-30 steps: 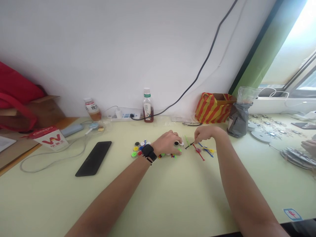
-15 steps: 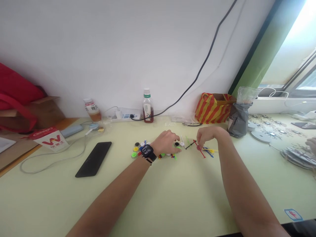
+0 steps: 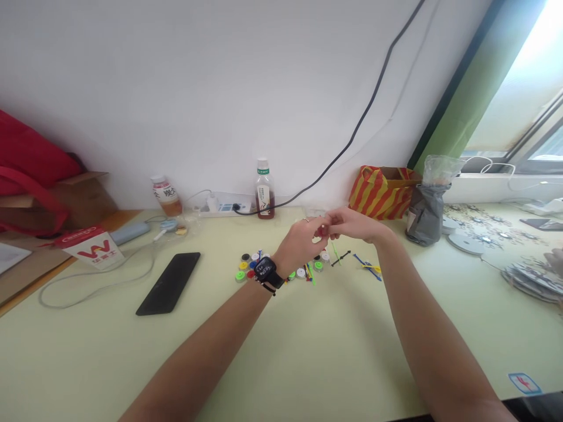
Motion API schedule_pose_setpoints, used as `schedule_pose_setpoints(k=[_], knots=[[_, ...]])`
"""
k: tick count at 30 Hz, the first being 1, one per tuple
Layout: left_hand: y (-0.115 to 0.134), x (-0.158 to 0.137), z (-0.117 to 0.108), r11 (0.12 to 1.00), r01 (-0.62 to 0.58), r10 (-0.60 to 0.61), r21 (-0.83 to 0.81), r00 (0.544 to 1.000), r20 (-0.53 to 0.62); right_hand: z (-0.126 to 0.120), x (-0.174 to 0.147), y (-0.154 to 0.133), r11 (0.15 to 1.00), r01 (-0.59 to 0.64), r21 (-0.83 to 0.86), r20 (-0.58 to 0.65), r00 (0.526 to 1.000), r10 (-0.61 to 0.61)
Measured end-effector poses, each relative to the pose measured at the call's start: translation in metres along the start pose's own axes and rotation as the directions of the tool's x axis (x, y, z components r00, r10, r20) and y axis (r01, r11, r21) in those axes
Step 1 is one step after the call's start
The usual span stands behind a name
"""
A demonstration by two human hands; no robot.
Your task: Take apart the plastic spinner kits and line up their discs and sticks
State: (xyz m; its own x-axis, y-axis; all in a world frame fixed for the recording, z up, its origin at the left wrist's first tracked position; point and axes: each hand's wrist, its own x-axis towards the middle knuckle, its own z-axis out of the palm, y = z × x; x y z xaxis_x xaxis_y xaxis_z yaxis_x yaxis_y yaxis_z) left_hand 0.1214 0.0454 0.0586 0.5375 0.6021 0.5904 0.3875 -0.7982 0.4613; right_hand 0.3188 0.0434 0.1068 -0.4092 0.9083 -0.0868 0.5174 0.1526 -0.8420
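My left hand (image 3: 303, 240), with a black watch (image 3: 265, 272) on its wrist, meets my right hand (image 3: 349, 224) above the table. The fingers of both hands are closed around a small red plastic piece (image 3: 323, 231), mostly hidden by them. Below and left lie several small round plastic discs, among them a yellow disc (image 3: 243, 266) and green discs (image 3: 240, 275). Thin plastic sticks with pointed ends lie under and right of the hands: a black stick (image 3: 341, 258), a light green stick (image 3: 335, 252), and crossed blue and yellow sticks (image 3: 372, 267).
A black flat slab (image 3: 168, 283) lies left of the forearms. Behind stand a tea bottle (image 3: 264, 190), a power strip (image 3: 226, 208) and a striped bag (image 3: 382, 192). A grey bag (image 3: 424, 214) and stacked grey discs (image 3: 533, 280) are right, near another person's hand (image 3: 555, 258).
My right hand has lifted the red piece off the table and moved left. My left hand has risen slightly and closed its fingers at the red piece.
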Motion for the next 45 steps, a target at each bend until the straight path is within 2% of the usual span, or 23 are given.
schedule_pose_setpoints(k=[4,7,11,17,19,21,23,25,28,30,34,36,39,45], knots=[[-0.005,0.003,-0.002,0.990,0.010,-0.028,-0.140,0.991,-0.132,0.000,-0.002,0.002,0.982,-0.031,0.188,-0.100,0.994,0.051],[-0.009,0.006,-0.004,0.958,0.026,-0.088,-0.287,0.975,-0.205,0.001,-0.002,0.001,0.962,-0.034,0.270,-0.057,0.997,0.051],[-0.012,0.008,-0.005,0.935,0.031,-0.107,-0.355,0.975,-0.196,0.003,0.003,0.000,0.940,0.072,0.333,-0.045,0.997,-0.060],[-0.008,0.007,-0.007,0.917,0.010,-0.070,-0.399,0.988,-0.134,0.005,0.007,0.005,0.927,0.116,0.358,-0.023,0.993,-0.116],[-0.008,0.006,-0.006,0.909,0.018,-0.070,-0.416,0.991,-0.111,0.007,0.007,0.006,0.943,0.089,0.320,-0.018,0.996,-0.088],[-0.008,0.004,-0.006,0.909,0.048,-0.083,-0.414,0.994,-0.068,0.007,0.007,0.007,0.969,0.000,0.248,-0.016,1.000,0.004],[-0.007,0.002,-0.004,0.921,0.084,-0.081,-0.379,0.996,0.023,0.004,0.006,0.011,0.981,-0.150,0.127,-0.042,0.987,0.156],[-0.005,-0.001,-0.002,0.942,0.086,-0.036,-0.325,0.987,0.154,0.001,0.006,0.017,0.940,-0.338,-0.050,-0.099,0.938,0.332],[-0.001,-0.005,0.008,0.966,0.023,0.072,-0.258,0.933,0.354,-0.003,0.009,0.031,0.801,-0.538,-0.264,-0.154,0.843,0.515],[0.000,-0.010,0.018,0.978,-0.012,0.108,-0.209,0.883,0.457,-0.002,0.013,0.041,0.740,-0.590,-0.324,-0.142,0.803,0.579],[-0.004,-0.020,0.032,0.996,-0.017,0.065,-0.089,0.816,0.575,0.007,0.020,0.056,0.670,-0.649,-0.361,-0.116,0.744,0.658],[-0.007,-0.023,0.033,0.998,-0.022,0.052,-0.058,0.801,0.597,0.012,0.022,0.059,0.644,-0.674,-0.362,-0.117,0.718,0.686],[-0.010,-0.022,0.029,0.998,-0.057,0.059,-0.022,0.823,0.565,0.017,0.023,0.058,0.613,-0.692,-0.381,-0.143,0.699,0.700],[-0.014,-0.021,0.024,0.985,-0.125,0.060,0.121,0.897,0.437,0.019,0.026,0.053,0.649,-0.613,-0.452,-0.160,0.771,0.617]])
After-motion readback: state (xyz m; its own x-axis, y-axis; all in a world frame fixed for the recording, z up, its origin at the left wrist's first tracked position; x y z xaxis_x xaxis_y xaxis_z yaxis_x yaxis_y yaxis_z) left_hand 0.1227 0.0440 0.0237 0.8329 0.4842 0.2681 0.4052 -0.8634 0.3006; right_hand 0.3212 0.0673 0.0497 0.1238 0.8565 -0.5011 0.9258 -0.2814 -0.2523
